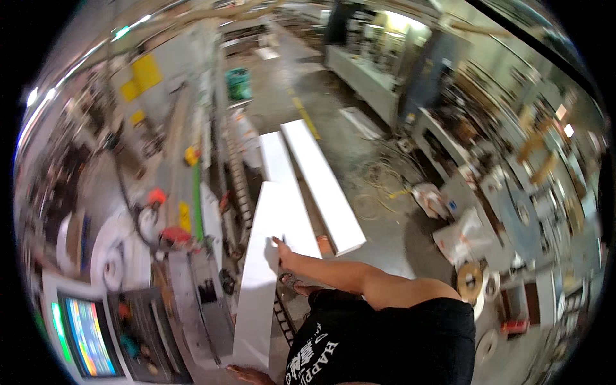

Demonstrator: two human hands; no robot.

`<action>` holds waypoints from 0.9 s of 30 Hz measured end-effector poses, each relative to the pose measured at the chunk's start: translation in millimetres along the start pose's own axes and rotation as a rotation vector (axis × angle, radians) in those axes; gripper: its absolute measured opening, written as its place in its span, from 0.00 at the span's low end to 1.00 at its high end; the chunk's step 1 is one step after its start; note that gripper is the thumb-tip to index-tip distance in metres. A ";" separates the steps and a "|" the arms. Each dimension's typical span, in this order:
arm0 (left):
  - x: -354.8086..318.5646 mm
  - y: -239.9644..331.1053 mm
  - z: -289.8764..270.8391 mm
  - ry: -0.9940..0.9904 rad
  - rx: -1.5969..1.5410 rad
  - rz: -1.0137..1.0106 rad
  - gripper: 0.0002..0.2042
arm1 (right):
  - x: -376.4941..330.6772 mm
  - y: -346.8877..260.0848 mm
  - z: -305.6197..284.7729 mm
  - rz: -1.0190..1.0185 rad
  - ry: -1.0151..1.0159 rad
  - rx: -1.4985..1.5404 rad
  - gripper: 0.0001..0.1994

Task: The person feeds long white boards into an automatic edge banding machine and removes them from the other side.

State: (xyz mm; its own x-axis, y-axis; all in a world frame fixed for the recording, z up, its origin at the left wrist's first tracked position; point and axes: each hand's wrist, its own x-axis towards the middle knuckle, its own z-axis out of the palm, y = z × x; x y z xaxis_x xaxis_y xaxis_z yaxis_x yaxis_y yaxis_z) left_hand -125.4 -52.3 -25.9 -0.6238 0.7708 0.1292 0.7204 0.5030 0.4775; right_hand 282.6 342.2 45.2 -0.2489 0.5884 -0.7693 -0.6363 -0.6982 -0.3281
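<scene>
A long white board [258,282] slants across the machine's roller edge in front of me. My right hand [282,251] grips its right edge midway along, thumb on top and the other fingers hidden below. At the board's near end, my left hand [251,374] holds the end edge, only partly in view at the bottom of the picture. Beyond it lies a second white board [292,202], partly covered by the first. To the right of that is a third white board [324,186], apart by a narrow gap.
A roller track [240,192] runs along the machine on the left. A lit screen [90,333] stands at lower left. Cords [378,183] lie on the floor at right, near a clear plastic bag [465,237]. Rolls of edging tape [470,280] are close to my right arm.
</scene>
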 end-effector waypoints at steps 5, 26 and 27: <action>-48.1 -51.3 -72.4 0.125 -0.069 -0.532 0.25 | -59.4 93.0 35.8 -0.032 -0.050 -0.360 0.23; -182.0 -169.2 -148.0 0.511 -0.592 -0.733 0.26 | -69.9 289.8 119.1 0.467 -0.364 -0.766 0.54; -183.3 -170.0 -149.0 0.512 -0.574 -0.729 0.25 | -67.4 291.2 121.7 0.446 -0.405 -0.796 0.56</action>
State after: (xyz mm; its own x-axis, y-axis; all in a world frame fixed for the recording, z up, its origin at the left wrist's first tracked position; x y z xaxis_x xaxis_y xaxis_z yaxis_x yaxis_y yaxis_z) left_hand -178.7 -337.3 -1.3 -0.9972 0.0336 -0.0672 -0.0473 0.4141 0.9090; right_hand 25.3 148.9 68.3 -0.6701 0.1973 -0.7156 0.2137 -0.8719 -0.4406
